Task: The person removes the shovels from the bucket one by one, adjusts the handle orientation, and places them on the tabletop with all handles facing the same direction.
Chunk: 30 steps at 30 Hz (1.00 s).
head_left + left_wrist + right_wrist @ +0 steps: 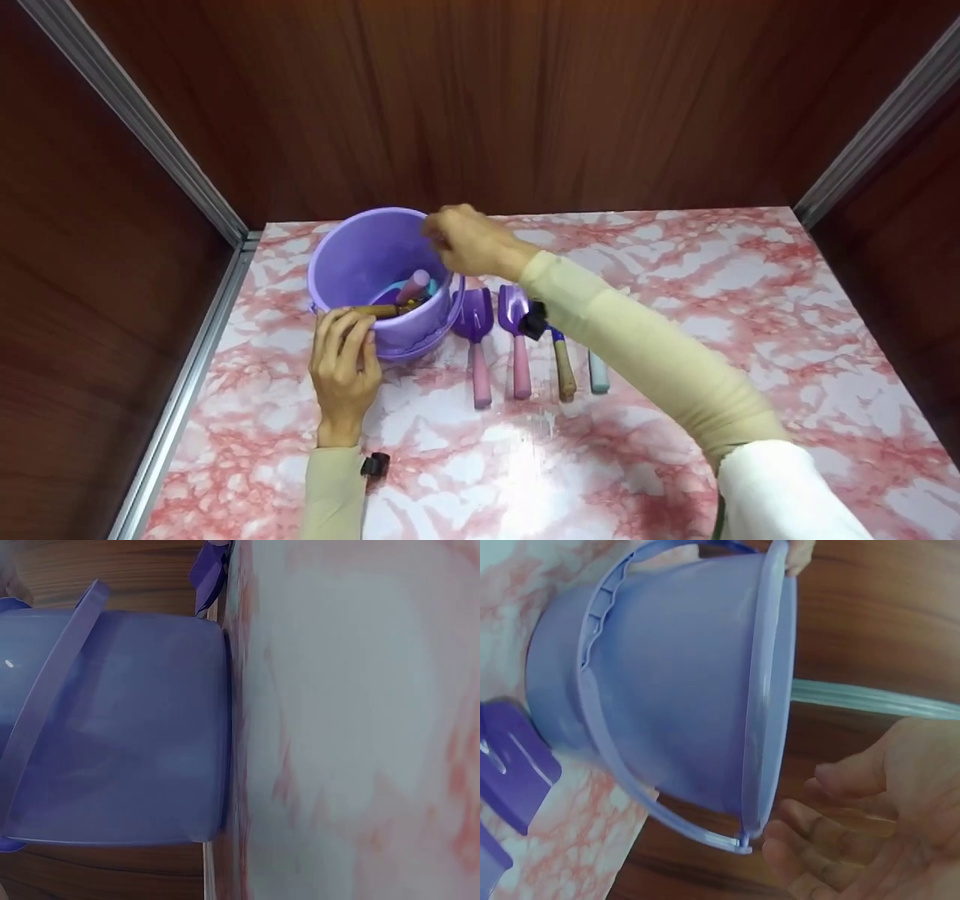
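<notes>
A purple bucket stands upright at the left of the table, its handle hanging down its outside. My left hand grips the near-left rim with its fingers over the edge. Above the far-right rim, my right hand holds nothing; its loosely bent fingers are close to the rim in the right wrist view. Inside the bucket lie several tools, among them one with a pink handle and one with a wooden handle. Their heads are partly hidden.
Right of the bucket lie two purple toy shovels with pink handles, a wooden-handled tool and a light teal handle, its head hidden by my right arm. Brown wood-grain panels enclose the marbled table.
</notes>
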Motion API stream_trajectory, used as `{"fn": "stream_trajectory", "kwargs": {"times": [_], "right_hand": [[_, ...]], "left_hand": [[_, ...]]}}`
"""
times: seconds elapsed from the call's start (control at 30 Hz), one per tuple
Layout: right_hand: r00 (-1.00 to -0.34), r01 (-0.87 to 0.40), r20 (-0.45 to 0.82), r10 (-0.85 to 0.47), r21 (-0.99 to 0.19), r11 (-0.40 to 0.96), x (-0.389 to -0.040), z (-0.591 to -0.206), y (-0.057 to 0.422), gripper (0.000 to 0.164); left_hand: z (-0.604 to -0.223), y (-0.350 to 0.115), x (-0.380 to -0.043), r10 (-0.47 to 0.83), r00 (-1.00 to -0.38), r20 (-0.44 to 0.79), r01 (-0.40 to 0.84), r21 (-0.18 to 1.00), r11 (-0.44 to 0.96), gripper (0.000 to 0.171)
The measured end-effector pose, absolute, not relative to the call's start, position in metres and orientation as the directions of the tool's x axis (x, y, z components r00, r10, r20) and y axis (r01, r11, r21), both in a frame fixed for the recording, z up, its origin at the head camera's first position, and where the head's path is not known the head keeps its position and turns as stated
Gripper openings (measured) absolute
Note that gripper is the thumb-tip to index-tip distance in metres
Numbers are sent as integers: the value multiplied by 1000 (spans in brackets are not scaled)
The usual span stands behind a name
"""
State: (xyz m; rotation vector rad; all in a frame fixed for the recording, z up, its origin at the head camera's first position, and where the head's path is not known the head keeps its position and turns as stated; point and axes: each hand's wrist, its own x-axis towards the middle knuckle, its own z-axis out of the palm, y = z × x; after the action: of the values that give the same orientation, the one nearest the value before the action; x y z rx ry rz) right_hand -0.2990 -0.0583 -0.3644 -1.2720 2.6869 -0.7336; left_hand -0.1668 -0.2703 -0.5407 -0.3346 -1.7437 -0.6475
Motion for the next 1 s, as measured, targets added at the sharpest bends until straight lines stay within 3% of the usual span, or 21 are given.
{"fn": "stream_trajectory", "kwargs": {"times": [0.13, 0.23, 0.53, 0.83, 1.0], "right_hand": [[-631, -721, 78, -772, -425, 547, -297, -369, -80, 20], [-625, -715, -16, -780, -390, 581, -295, -375, -97, 22], [-667, -656, -302, -681, -193, 729, -289, -392, -131, 17], [-702, -694, -309, -642, 91, 715, -275, -398, -155, 27], [-699, -706, -317, -641, 167, 688, -272, -398, -164, 30]], "left_hand": [[-539, -270, -168, -106, -271, 957, 552, 245, 797, 25], [-538, -271, -169, -110, -264, 958, 556, 245, 795, 25], [-540, -271, -166, -97, -275, 957, 549, 239, 801, 25], [-540, -274, -166, -84, -279, 957, 550, 231, 802, 25], [-539, -274, -166, -80, -285, 955, 546, 231, 805, 25]]}}
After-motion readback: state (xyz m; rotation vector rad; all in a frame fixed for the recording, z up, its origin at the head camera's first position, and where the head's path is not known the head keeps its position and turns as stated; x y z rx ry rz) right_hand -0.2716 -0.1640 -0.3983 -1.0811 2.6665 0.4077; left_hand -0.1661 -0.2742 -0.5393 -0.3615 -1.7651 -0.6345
